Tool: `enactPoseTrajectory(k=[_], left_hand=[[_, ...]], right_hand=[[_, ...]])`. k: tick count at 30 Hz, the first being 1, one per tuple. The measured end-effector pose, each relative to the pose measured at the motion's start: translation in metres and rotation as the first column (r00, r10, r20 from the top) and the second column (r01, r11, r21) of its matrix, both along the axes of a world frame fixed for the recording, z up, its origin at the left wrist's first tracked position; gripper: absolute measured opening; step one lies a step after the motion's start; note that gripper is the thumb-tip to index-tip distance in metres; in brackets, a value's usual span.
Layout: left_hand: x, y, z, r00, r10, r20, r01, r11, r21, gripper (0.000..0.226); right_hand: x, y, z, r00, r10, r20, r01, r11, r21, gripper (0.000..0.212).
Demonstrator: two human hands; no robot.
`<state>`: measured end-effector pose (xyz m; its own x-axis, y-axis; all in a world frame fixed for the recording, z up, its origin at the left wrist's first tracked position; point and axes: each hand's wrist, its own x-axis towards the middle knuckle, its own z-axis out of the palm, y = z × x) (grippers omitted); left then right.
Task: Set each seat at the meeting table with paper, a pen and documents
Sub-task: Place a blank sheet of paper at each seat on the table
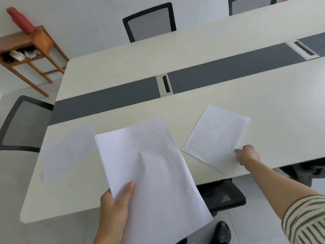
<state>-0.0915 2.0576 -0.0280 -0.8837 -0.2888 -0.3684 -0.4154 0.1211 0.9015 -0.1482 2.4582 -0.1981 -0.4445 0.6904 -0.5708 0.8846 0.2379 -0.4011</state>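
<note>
Two white sheets [66, 150] on table [202, 53], rt sheet [216, 136] in R hand [248, 154] pinch; creased stack [149, 164] in L hand [114, 208]

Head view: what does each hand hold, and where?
Left hand grips the stack of papers at its near left edge, thumb on top. Right hand meets the near right edge of the sheet on the table; pinch or touch cannot be told.

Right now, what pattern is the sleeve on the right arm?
The short fabric sleeve is cream with dark olive stripes; head view.
</note>
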Motion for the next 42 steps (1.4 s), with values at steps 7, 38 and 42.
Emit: enactPoseTrajectory(k=[7,38,42], left_hand=[[-0.027,0.019,0.006,0.982,-0.189,-0.007,0.189,0.981,0.043,0.01],[0.244,0.362,-0.011,0.302,-0.952,0.055,0.947,0.306,0.096,0.003],[0.266,0.408,-0.012,0.272,-0.961,0.04,0.958,0.274,0.078,0.008]], right_hand=[[0.049,-0.01,0.064,0.883,-0.186,-0.43,0.157,0.982,-0.101,0.025],[0.594,-0.034,0.142,0.263,-0.797,-0.543,0.829,0.474,-0.295,0.011],[0.618,0.017,0.138,0.249,-0.806,-0.537,0.834,0.46,-0.304,0.011]])
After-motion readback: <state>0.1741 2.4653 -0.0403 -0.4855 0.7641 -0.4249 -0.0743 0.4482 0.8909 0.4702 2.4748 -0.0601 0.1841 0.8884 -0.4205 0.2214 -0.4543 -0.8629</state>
